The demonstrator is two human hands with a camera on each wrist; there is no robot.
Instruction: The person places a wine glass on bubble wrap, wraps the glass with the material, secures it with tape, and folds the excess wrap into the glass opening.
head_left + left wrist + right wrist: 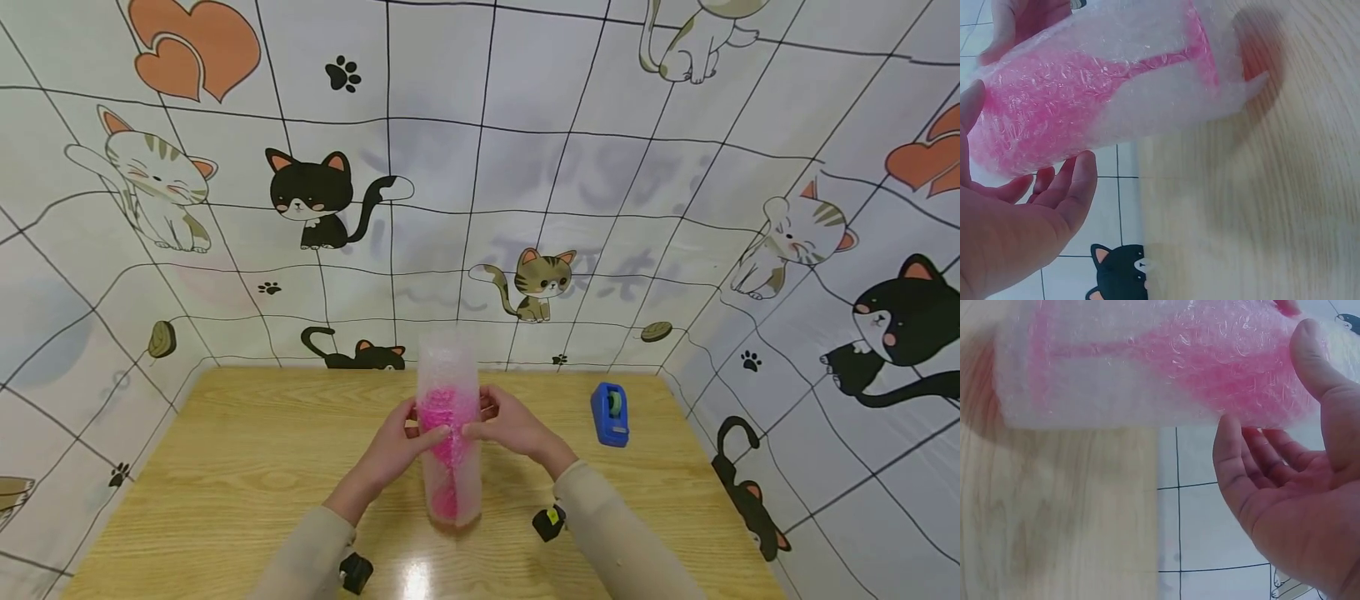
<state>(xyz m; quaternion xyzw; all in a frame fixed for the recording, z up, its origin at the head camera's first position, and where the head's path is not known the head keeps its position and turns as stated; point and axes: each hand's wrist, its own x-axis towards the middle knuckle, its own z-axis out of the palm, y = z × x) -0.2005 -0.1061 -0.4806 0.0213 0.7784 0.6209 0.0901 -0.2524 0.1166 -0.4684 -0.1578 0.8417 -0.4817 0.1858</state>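
A pink goblet is rolled in clear bubble wrap, which forms an upright tube over the middle of the table. Its bowl, thin stem and flat foot show through the wrap in both wrist views. My left hand holds the roll from the left, thumb on the front and fingers round the side. From the right, my right hand grips it at the same height, its thumb close to the other one. A loose corner of wrap sticks out at the foot end. Whether the bottom touches the table I cannot tell.
A blue tape dispenser with a roll of tape stands at the right rear of the wooden table. Behind and on both sides hangs a white cloth with a grid and cartoon cats. Black wrist cameras sit under both sleeves.
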